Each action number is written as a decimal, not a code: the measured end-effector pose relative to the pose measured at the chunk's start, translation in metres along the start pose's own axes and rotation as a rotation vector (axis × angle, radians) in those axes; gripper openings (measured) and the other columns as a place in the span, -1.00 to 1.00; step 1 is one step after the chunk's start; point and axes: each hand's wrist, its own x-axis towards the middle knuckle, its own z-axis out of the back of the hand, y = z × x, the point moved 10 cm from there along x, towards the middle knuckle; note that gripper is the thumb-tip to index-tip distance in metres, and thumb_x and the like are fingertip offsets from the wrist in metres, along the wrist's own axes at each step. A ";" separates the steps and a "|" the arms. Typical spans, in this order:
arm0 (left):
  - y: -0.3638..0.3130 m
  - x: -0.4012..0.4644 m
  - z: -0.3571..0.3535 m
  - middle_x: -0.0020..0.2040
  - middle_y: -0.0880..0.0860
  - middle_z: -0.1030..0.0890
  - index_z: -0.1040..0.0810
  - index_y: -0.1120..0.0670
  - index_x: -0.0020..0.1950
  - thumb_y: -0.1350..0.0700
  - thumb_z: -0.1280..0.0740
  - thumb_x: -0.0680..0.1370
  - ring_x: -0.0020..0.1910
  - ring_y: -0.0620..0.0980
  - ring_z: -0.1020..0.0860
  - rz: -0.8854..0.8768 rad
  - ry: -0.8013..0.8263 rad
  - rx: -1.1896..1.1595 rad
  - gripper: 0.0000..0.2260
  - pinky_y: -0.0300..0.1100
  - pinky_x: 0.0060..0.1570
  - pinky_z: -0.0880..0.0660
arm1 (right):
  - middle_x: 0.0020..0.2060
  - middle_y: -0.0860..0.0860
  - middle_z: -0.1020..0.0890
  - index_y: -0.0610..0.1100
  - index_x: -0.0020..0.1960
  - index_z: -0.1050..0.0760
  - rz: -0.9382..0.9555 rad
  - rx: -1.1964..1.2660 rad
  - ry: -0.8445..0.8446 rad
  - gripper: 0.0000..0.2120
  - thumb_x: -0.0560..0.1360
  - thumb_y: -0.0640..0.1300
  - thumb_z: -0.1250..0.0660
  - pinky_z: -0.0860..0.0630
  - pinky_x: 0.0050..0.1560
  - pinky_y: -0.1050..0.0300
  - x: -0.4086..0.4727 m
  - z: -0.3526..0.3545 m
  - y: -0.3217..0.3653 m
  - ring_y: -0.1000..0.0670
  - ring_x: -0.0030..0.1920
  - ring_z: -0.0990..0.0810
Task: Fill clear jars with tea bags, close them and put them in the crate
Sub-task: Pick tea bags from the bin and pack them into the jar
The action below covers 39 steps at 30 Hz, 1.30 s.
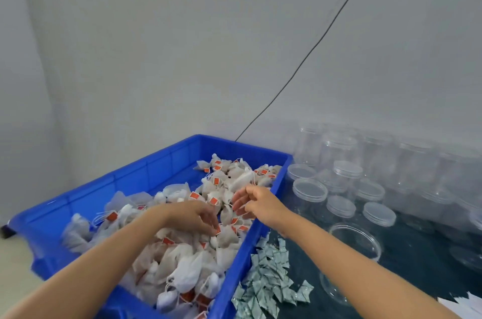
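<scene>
**Blue bin, both hands in, strings everywhere**

Blue plastic bin (146, 170) is heaped with white tea bags (182, 253), red tags and strings tangled through the pile. The left hand (193, 217) is down on the heap, fingers curled into the bags, though exactly what they hold cannot be told. The right hand (257, 204) hovers just above the pile near the bin's right wall, fingers narrow, apparently pinching at a string or bag. Off to the right on the dark surface (417, 253) stands an open clear jar (356, 243), unfilled, with more jars and lidded ones (348, 170) behind it. A scatter of small foil sachets (268, 274) lies between bin and jar.

The risk here: those strings. Lift one bag and its neighbours may trail along, spilling over the rim onto the sachets. A reach across could also knock the light, empty jar over.
</scene>
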 end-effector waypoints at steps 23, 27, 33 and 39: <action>0.013 -0.020 0.050 -0.09 -0.16 -0.65 -0.60 0.01 0.01 0.24 -0.22 0.62 -0.19 -0.24 -0.63 -0.104 -0.470 -0.328 -0.80 -0.37 -0.21 -0.49 | 0.19 -0.06 -0.55 0.02 0.19 -0.45 0.231 -0.470 0.368 -0.70 0.51 -0.22 -0.25 -0.46 0.22 -0.12 -0.017 -0.114 0.031 -0.10 0.17 -0.51; 0.016 -0.035 0.062 -0.10 -0.19 -0.66 -0.60 -0.05 -0.09 0.15 -0.23 0.63 -0.19 -0.24 -0.62 -0.106 -0.576 -0.247 -0.80 -0.22 -0.10 -0.51 | -0.08 0.03 -0.57 -0.07 -0.01 -0.46 0.216 -0.229 0.142 -0.87 0.48 -0.24 -0.24 -0.47 0.09 -0.03 -0.005 -0.087 0.032 0.00 -0.04 -0.54; 0.033 -0.044 0.054 0.05 -0.16 -0.65 -0.63 -0.06 0.07 -0.08 -0.10 0.68 0.12 -0.13 -0.56 -0.007 -0.419 -0.246 -0.69 0.02 0.33 -0.39 | -0.18 0.10 -0.55 -0.03 -0.08 -0.46 0.157 0.029 -0.096 -0.81 0.50 -0.32 -0.25 -0.46 -0.18 0.32 0.015 -0.052 0.016 0.11 -0.14 -0.53; 0.040 -0.044 0.021 0.06 -0.20 -0.54 -0.49 -0.09 0.18 -0.13 -0.47 0.44 0.10 -0.15 -0.51 0.094 -0.062 -0.101 -0.63 -0.38 -0.02 -0.43 | -0.08 0.16 -0.52 0.03 0.10 -0.43 0.041 0.214 -0.200 -0.82 0.55 -0.19 -0.31 -0.39 -0.25 0.43 0.026 -0.033 -0.003 0.20 -0.07 -0.51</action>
